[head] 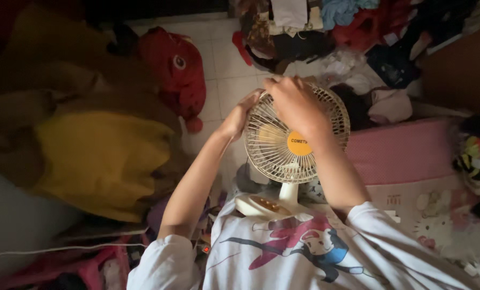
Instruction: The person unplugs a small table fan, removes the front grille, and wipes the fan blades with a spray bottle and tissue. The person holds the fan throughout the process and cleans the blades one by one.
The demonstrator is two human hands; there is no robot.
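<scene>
A small cream desk fan [283, 153] is standing in front of the person, its round wire grille tilted up toward them and its oval base [264, 205] sitting just above the printed white shirt [304, 252] they are wearing. An orange disc [299, 144] is marking the middle of the grille.

The left hand [239, 115] is cupping the left rim of the grille, fingers curling around the edge and gripping it. The right hand [294, 102] is lying over the top of the grille, fingers bent and pressing down onto the upper wires, thumb side toward the left hand; it is covering that part of the cage, so I cannot tell whether it is pinching a wire or only resting there. The two hands are sitting close together at the upper left of the fan, nearly touching.

Beyond the left hand, a red stuffed toy [176, 72] is lying on the pale tiled floor [224, 64], and farther out on that side a big brown and yellow plush [97, 156] is slumping against the dark edge of the room. Beyond the right hand, a heap of mixed clothes [347, 32] is piling up past the fan, and a pink dotted cushion [401, 150] is lying beside the right forearm, with a pale printed cloth [433, 215] spread just nearer the person.
</scene>
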